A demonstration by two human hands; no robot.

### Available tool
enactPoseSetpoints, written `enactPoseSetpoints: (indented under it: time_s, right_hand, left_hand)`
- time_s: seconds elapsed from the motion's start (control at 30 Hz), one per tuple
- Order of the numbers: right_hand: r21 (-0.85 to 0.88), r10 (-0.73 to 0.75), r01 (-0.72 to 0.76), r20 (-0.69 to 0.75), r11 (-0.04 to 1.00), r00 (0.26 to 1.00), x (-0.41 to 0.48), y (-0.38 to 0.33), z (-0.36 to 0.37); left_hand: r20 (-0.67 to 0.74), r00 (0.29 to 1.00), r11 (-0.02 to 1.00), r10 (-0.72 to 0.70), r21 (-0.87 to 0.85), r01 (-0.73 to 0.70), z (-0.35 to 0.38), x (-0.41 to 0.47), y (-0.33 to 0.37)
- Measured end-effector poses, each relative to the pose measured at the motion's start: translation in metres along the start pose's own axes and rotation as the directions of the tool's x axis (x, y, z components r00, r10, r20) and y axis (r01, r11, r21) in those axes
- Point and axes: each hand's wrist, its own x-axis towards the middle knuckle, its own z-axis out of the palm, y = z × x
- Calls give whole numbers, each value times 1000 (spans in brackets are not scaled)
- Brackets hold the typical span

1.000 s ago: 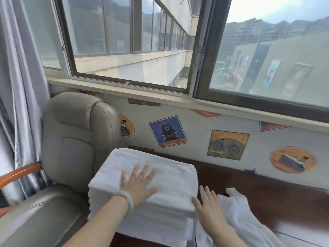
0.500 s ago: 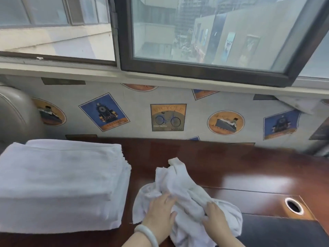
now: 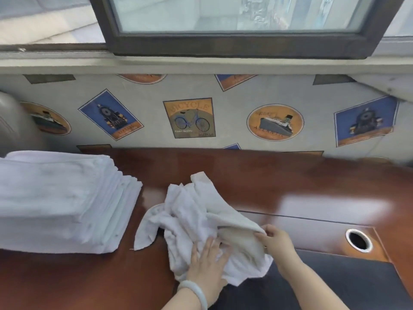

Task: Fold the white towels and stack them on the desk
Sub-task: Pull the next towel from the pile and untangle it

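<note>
A crumpled white terry towel (image 3: 196,220) lies in a loose heap on the glossy reddish-brown wooden surface (image 3: 279,175), near its front edge; one corner stands up at the far side of the heap and another trails flat toward the left; the near right part of the towel hangs over a black pad (image 3: 346,278) at the front of the surface. The left grip (image 3: 207,262), a bare hand with a pale green bangle (image 3: 197,291) on its wrist, rests palm down on the near part of the heap, its fingers fairly straight and spread, clasping nothing. The right grip (image 3: 276,242), also a bare hand, pinches a raised fold at the right side of the same towel between thumb and curled fingers; the cloth is drawn up a little toward it. To the left, near the heap but not touching it, a tall stack of folded white towels (image 3: 60,202) sits on the surface, its layers stepped along the right side. A round metal-rimmed hole (image 3: 358,240) is sunk in the surface just right of the right grip. Behind, grey wallpaper carries printed pictures, among them a bicycle poster (image 3: 189,118); above it runs a dark window frame (image 3: 234,47); part of a grey padded chair (image 3: 13,124) shows at the left edge.
</note>
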Motion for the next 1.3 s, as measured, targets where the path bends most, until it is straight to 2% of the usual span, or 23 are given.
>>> enactPoseSetpoints:
  time_s: [0.07,0.13,0.2,0.27,0.3,0.37,0.43,0.5,0.57,0.6,0.67,0.73,0.83,0.93,1.03,1.13,1.2,1.27,1.3]
  right_hand:
    - [141,10,-12,19,990,1000,-1,6,-31]
    - [281,32,-40,31,959,999,-4,10,-58]
    - [388,69,-73,24,919,997,-9,27,-91]
    - [453,154,-129,-19,882,988,-15,50,-114]
    - [485,213,-169,-36,858,976,-18,64,-119]
    - [553,308,-248,-16,795,951,-28,84,-120]
    - [593,341,-296,38,749,939,-44,90,-112]
    - [585,361,-317,44,746,932,-56,93,-99]
    - [512,367,-280,-73,812,928,-71,91,-88]
    - [428,347,-245,-179,870,921,-77,88,-84]
    - [167,235,-183,-388,969,891,-98,81,-76]
    - [19,80,-79,-429,997,900,-113,75,-66]
    - [-61,-18,-1,-322,998,947,-121,71,-56]
    - [-95,-34,29,-53,995,998,-118,67,-62]
    - [-101,-139,172,270,980,953,-113,58,-83]
    - [-234,-248,343,356,909,901,-106,55,-108]
    - [-351,-322,446,359,824,876,-104,54,-126]
    - [-443,-403,543,375,713,835,-105,54,-137]
    - [-422,-411,552,381,719,828,-109,53,-139]
  left_hand:
    - [46,998,998,-40,44,38,-1,-7,-2]
    - [89,980,979,-179,115,169,-7,-14,-20]
    - [53,925,919,-377,144,366,-11,-20,-35]
    - [40,854,853,-519,88,515,-16,-26,-47]
    - [41,850,850,-525,73,521,-19,-29,-48]
    - [-1,912,911,-411,40,411,-24,-30,-37]
    - [-31,963,955,-269,-136,263,-30,-30,-8]
    - [16,988,894,-156,-423,148,-29,-27,24]
    - [55,997,803,-56,-592,77,-20,-21,58]
    - [67,997,770,-46,-633,78,-16,-17,70]
    - [88,986,692,-138,-704,160,-6,-9,86]
    - [158,965,580,-209,-774,253,0,-7,93]
    - [156,982,502,-108,-844,189,4,-22,109]
    - [18,997,468,-77,-882,52,0,-44,120]
    - [-127,991,478,-28,-873,-99,-15,-55,127]
    - [-236,972,472,-6,-857,-206,-35,-62,134]
    - [-289,954,547,-82,-813,-199,-34,-66,135]
    - [-291,929,590,-227,-801,-106,-29,-69,135]
    - [-282,907,601,-312,-798,-42,-25,-71,135]
